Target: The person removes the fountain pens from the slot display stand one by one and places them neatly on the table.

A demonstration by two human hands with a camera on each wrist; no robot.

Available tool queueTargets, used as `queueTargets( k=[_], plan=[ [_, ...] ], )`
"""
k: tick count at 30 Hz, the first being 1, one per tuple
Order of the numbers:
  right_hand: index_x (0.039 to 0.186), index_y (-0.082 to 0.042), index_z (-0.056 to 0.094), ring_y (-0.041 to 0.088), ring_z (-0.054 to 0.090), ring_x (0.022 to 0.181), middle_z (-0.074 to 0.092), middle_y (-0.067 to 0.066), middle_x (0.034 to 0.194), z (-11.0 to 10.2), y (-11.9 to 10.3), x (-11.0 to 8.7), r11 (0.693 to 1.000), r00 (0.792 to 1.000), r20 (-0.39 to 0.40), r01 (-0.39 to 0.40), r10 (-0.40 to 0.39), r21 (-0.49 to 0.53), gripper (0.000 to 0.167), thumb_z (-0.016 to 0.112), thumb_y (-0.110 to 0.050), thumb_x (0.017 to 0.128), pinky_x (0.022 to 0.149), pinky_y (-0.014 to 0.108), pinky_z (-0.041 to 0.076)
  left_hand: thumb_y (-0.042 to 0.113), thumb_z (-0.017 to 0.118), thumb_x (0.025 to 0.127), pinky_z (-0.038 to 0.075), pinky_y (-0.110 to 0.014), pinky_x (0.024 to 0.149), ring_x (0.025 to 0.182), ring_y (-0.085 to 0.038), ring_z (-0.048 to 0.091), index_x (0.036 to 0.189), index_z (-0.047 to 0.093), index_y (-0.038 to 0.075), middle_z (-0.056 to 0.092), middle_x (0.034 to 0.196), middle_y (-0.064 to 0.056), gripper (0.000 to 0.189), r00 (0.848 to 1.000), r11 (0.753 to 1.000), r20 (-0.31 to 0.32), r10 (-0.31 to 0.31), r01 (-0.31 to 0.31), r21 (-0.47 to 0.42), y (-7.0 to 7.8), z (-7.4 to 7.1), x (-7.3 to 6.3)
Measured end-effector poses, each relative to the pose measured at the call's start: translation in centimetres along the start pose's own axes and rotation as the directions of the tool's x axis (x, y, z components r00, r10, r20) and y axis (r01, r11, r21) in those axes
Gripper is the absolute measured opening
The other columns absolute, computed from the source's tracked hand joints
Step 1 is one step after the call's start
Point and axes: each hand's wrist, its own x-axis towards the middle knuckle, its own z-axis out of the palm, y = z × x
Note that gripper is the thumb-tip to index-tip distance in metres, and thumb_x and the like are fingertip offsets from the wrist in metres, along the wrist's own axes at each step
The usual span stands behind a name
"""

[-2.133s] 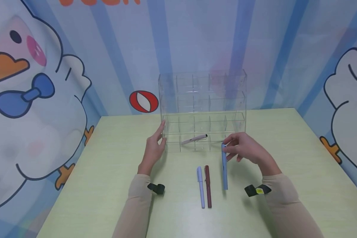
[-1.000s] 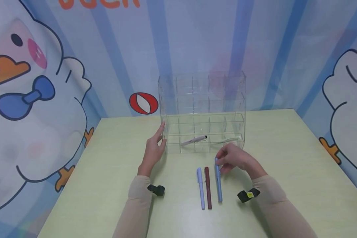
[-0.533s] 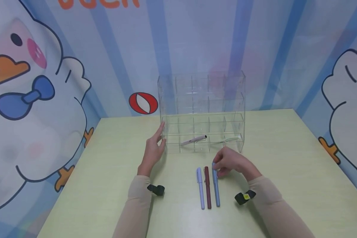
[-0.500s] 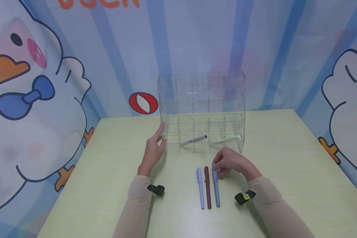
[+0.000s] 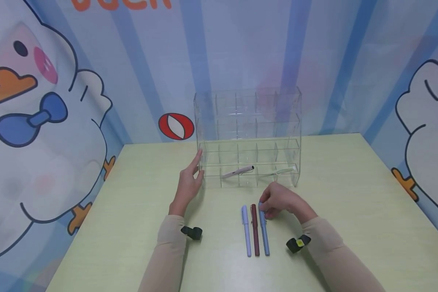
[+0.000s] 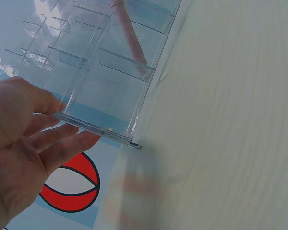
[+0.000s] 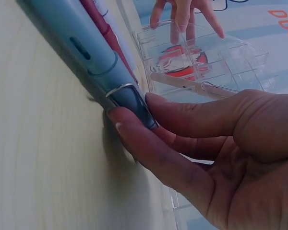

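In the head view, my right hand (image 5: 282, 199) pinches the clip end of a blue capped pen (image 5: 265, 239) between thumb and fingertips. This pen lies along the tabletop, beside a maroon pen (image 5: 255, 231) and a lavender pen (image 5: 247, 231), roughly parallel to them. My left hand (image 5: 189, 184) touches the left side of a clear, tiered pen rack (image 5: 248, 140). Its fingers are fairly straight against the outer side panel (image 6: 93, 129), with the thumb by the panel's front edge.
Two more pens lie slanted in the rack's lowest tier: a pale pinkish one (image 5: 238, 172) and a pale green one (image 5: 284, 171). Behind the pale wood-look table (image 5: 146, 243) hangs a blue striped cartoon backdrop (image 5: 131, 81).
My right hand has brought the blue pen left and toward me, lowering it beside the maroon pen. The green pen in the rack has come into view. My left hand stays put.
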Motion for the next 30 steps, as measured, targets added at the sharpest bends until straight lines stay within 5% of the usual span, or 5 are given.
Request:
queueTargets(
  k=[13,20,30],
  plan=[
    [0.089,0.007,0.072,0.021,0.071,0.063,0.070,0.011,0.073,0.59,-0.32,-0.14,0.996,1.000,-0.010,0.019,-0.020,-0.087,0.004,0.070,0.007,0.086,0.059,0.033,0.061,-0.004,0.060,0.096,0.047,-0.047,0.103,0.125,-0.042,0.055,0.159,0.031,0.031,0.041,0.155,-0.011,0.078,1.000,1.000,0.008,-0.023,0.023,-0.001,0.04,-0.03,-0.08],
    [0.089,0.007,0.073,0.020,0.070,0.063,0.070,0.010,0.072,0.68,-0.16,0.03,0.994,1.000,-0.018,0.022,-0.024,-0.106,0.004,0.071,0.006,0.085,0.059,0.032,0.060,-0.005,0.059,0.096,0.047,-0.047,0.103,0.125,-0.043,0.055,0.158,0.033,0.022,0.041,0.154,-0.013,0.073,1.000,1.000,0.006,-0.027,0.027,0.005,0.04,-0.03,-0.17],
    [0.090,0.004,0.073,0.020,0.070,0.064,0.069,0.010,0.073,0.73,-0.34,-0.13,0.992,1.000,-0.022,0.019,-0.022,-0.121,0.004,0.070,0.005,0.087,0.059,0.033,0.060,-0.005,0.060,0.096,0.047,-0.046,0.103,0.125,-0.042,0.055,0.158,0.032,0.030,0.040,0.156,-0.009,0.077,0.999,0.999,0.007,-0.034,0.034,0.001,0.29,-0.12,-0.12]
  ],
)
